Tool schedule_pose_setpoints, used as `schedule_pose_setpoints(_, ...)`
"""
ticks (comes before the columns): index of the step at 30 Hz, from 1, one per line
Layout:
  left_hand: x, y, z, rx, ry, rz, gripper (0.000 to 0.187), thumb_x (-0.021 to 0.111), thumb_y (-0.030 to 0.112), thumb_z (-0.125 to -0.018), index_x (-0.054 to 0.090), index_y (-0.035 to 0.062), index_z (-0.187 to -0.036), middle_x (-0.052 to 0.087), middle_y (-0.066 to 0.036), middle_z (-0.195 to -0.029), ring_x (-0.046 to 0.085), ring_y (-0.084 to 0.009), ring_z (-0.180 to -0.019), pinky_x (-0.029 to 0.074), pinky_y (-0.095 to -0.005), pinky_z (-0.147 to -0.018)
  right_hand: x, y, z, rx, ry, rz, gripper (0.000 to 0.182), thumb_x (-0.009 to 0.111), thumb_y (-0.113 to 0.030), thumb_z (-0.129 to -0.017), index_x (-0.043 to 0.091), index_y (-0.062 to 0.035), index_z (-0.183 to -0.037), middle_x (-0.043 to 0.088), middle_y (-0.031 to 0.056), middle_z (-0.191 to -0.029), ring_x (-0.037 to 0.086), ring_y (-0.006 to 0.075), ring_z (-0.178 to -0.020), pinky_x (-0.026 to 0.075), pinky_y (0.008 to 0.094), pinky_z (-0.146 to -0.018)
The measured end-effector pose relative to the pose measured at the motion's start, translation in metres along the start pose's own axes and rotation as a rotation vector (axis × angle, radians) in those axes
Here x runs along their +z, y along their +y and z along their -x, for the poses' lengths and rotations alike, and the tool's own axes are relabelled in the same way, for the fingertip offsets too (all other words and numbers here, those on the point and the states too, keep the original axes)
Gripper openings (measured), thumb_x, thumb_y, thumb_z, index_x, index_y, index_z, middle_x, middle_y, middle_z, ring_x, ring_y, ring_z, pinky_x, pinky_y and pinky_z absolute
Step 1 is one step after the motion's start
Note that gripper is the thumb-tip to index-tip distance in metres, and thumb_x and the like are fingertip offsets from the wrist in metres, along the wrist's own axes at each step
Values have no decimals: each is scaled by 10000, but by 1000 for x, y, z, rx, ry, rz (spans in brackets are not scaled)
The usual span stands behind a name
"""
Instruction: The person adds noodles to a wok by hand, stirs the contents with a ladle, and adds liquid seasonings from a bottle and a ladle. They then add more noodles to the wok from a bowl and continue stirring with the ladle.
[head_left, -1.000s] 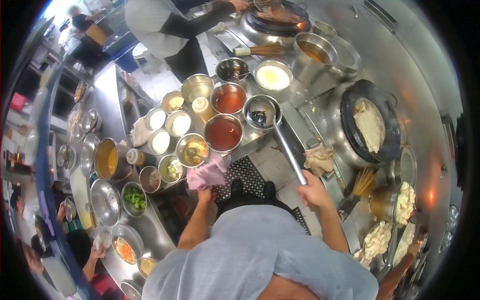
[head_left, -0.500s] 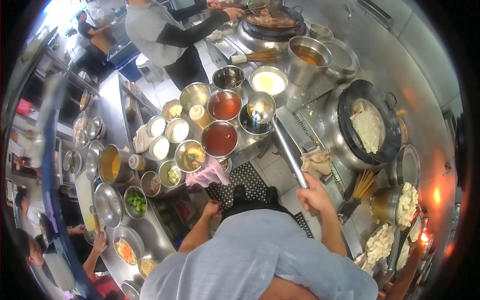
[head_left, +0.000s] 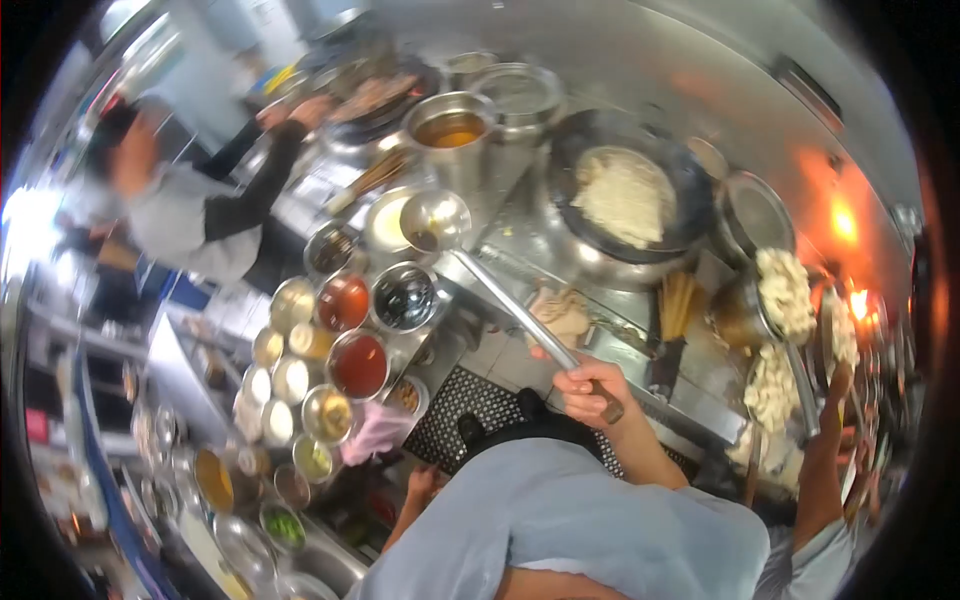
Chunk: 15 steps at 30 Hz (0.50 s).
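My right hand (head_left: 590, 388) is wrapped round the handle end of a long steel ladle (head_left: 505, 305). The ladle's bowl is over the pots, overlapping the rim of the pot of white liquid (head_left: 384, 222) in this view, with a little dark liquid in its bottom. Just below the bowl stands a pot of dark liquid (head_left: 403, 296). Low beside my body hangs my left hand (head_left: 425, 484), fingers curled and holding nothing visible. Right of the ladle, a wok (head_left: 690, 190) on its burner holds a broad pale mass of food (head_left: 622, 195).
Red sauce pots (head_left: 358, 365) and smaller containers crowd the left side. A folded cloth (head_left: 562, 318) lies on the stove edge beside a bamboo brush (head_left: 678, 305). Flames (head_left: 845, 218) rise at right, near a co-worker's arm (head_left: 822, 470). Another person (head_left: 190, 215) works at the far wok.
My view has turned to the right, so the wok sits nearer the middle. The ladle bowl has moved from over the dark liquid towards the white liquid. A co-worker's arm shows more at right.
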<state>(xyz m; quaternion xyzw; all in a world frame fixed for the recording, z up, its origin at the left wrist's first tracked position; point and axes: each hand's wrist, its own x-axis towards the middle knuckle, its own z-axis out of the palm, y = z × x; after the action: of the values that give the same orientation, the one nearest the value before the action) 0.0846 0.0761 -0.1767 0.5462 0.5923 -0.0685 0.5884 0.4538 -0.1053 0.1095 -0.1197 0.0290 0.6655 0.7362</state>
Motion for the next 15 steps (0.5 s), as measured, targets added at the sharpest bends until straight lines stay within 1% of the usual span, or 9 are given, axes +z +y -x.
schedule_pose_setpoints(2, 6, 0, -2, 59, 2, -82, 249, 615, 174, -853, 614, -16, -1014, 614, -88, -763, 596, -195, -638, 491, -333, -544, 1, -19, 21, -135, -19, 82, 572, 458, 1, -865, 321, 29, -1420, 447, 26, -640, 451, 112, -374, 358, 255, -344)
schedule_pose_setpoints(4, 10, -30, -14, 106, 26, -159, 279, 630, 175, -838, 630, -49, -1005, 647, -111, -783, 610, -209, -664, 500, -343, -596, 12, -45, 43, -258, 6, 233, 596, 487, -12, -849, 317, 33, -1419, 439, 27, -635, 451, 118, -373, 352, 263, -337)
schedule_pose_setpoints(6, 12, -68, -37, 94, 49, -189, 290, 634, 183, -831, 645, -61, -987, 670, -127, -810, 624, -214, -693, 506, -345, -636, 29, -71, 61, -393, 327, 542, 597, 526, -33, -797, 366, 37, -1368, 462, 41, -630, 469, 133, -383, 354, 277, -337)
schedule_pose_setpoints(8, 20, -93, -67, 28, 50, -182, 284, 629, 199, -829, 658, -51, -963, 684, -137, -843, 636, -210, -723, 509, -338, -663, 42, -99, 63, -464, 696, 1093, 541, 535, -25, -766, 465, -4, -1302, 504, 50, -626, 466, 129, -393, 379, 267, -367)
schedule_pose_setpoints(11, 23, -79, -57, 29, 12, -83, 298, 614, 236, -850, 668, -37, -958, 696, -119, -866, 655, -206, -772, 509, -337, -676, 26, -152, 68, -418, 1006, 1605, 479, 547, -59, -734, 512, -1, -1208, 532, 57, -617, 515, 157, -420, 423, 297, -400)
schedule_pose_setpoints(12, 21, -71, -51, 36, -78, -103, 302, 602, 246, -861, 673, -32, -954, 699, -117, -874, 660, -204, -788, 509, -334, -682, -4, -180, 75, -427, 954, 1512, 457, 553, -79, -733, 514, 21, -1177, 533, 68, -610, 554, 174, -451, 451, 328, -429)
schedule_pose_setpoints(13, 21, -61, -42, 58, -120, -94, 299, 590, 256, -872, 677, -22, -934, 699, -109, -865, 657, -197, -780, 505, -329, -677, -38, -181, 67, -579, 1129, 1842, 457, 555, -99, -738, 514, 11, -1180, 551, 95, -652, 567, 191, -468, 458, 343, -436)
schedule_pose_setpoints(14, 25, -20, -19, 101, -128, -60, 300, 577, 267, -882, 682, -12, -914, 699, -102, -855, 655, -189, -771, 502, -325, -673, -71, -179, 53, -756, 1275, 2179, 458, 557, -119, -743, 513, 2, -1182, 569, 122, -695, 580, 208, -485, 466, 358, -442)
schedule_pose_setpoints(15, 31, 39, 19, 157, -122, -14, 305, 565, 277, -893, 686, -2, -894, 699, -94, -846, 652, -182, -763, 498, -320, -669, -66, -162, 38, -730, 1074, 1677, 462, 572, -95, -760, 489, -21, -1209, 569, 110, -701, 581, 213, -506, 490, 358, -488)
